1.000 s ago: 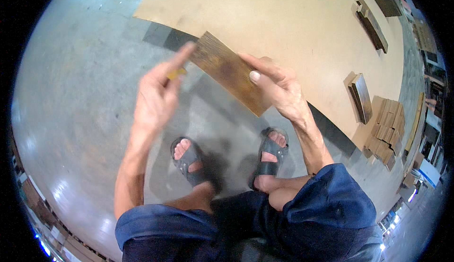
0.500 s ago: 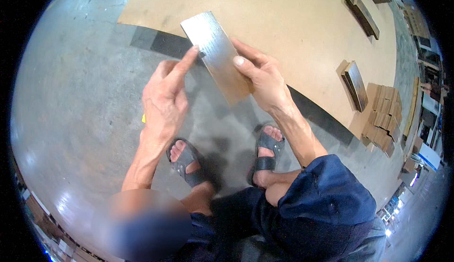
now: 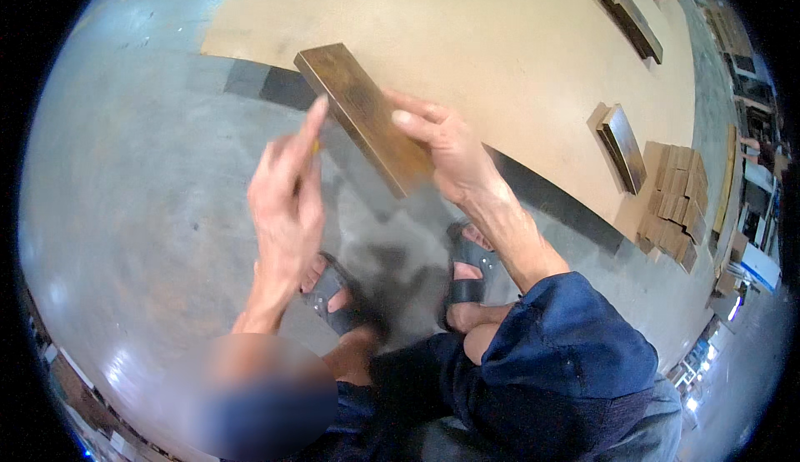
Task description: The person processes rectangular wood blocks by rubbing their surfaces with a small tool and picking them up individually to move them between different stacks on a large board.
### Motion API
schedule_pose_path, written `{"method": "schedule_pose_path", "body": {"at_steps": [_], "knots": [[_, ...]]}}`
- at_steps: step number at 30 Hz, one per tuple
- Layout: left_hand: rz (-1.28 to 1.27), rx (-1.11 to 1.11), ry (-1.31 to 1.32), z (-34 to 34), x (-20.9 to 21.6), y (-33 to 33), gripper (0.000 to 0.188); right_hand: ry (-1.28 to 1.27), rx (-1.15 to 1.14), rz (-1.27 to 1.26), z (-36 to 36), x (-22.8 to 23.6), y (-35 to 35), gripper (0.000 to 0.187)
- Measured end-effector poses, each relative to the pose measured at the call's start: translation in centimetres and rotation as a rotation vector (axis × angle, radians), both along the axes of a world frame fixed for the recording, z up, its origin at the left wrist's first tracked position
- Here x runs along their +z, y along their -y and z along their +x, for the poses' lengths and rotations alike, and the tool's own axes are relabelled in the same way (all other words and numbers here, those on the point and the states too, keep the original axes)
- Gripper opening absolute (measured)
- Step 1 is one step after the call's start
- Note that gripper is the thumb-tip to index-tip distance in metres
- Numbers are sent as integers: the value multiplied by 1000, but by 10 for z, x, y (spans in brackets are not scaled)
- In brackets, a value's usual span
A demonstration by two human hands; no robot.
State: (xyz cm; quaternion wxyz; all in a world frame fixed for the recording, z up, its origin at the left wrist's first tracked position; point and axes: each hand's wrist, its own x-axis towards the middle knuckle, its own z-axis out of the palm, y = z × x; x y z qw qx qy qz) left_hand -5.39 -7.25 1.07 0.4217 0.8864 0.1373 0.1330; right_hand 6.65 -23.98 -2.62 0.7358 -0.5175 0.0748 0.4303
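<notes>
Two bare hands meet at one flat wooden board, brown and streaked with grain, lengthwise on a slant. My right hand [image 3: 454,149] pinches the board [image 3: 358,104] near its lower right end: the thumb lies along the upper face while the fingers run to the right-hand edge and partly out of sight behind it. From this grip the board extends forward and to the left, reaching beyond my left hand [image 3: 283,183]. The left index finger stands out straight, its tip at the board's left edge; whether it touches I cannot tell. The other left fingers are drawn in, softened by blur, and just behind the pointing finger shows a small yellow thing [image 3: 316,147]; I cannot tell whether they grip it. Ahead of both hands spreads a tan sheet [image 3: 500,54], its near edge passing behind the right wrist. Well to the right of my right hand, on this sheet, rests a short dark pile [image 3: 625,149]; just beyond it sits a stepped stack of brown pieces [image 3: 679,191], and farther forward a long dark bundle [image 3: 631,16]. Below the hands, two dark sandals [image 3: 335,308] stand on the grey floor [image 3: 150,170], one on either side.
</notes>
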Motion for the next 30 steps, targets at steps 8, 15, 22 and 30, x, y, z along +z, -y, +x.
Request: {"method": "schedule_pose_path", "body": {"at_steps": [8, 15, 22, 30], "knots": [[202, -382, -63, -20, -9, 29, 67, -65, -16, 40, -1, -3, 9, 45], [-390, 38, -189, -38, 7, 33, 62, 164, 24, -47, -1, -7, 11, 46], [-954, 410, -85, 5, -19, -25, 47, 302, 279, -109, -25, 2, 18, 60], [-1050, 526, -109, -2, -33, -46, 28, 376, 328, -93, -32, -6, 10, 54]]}}
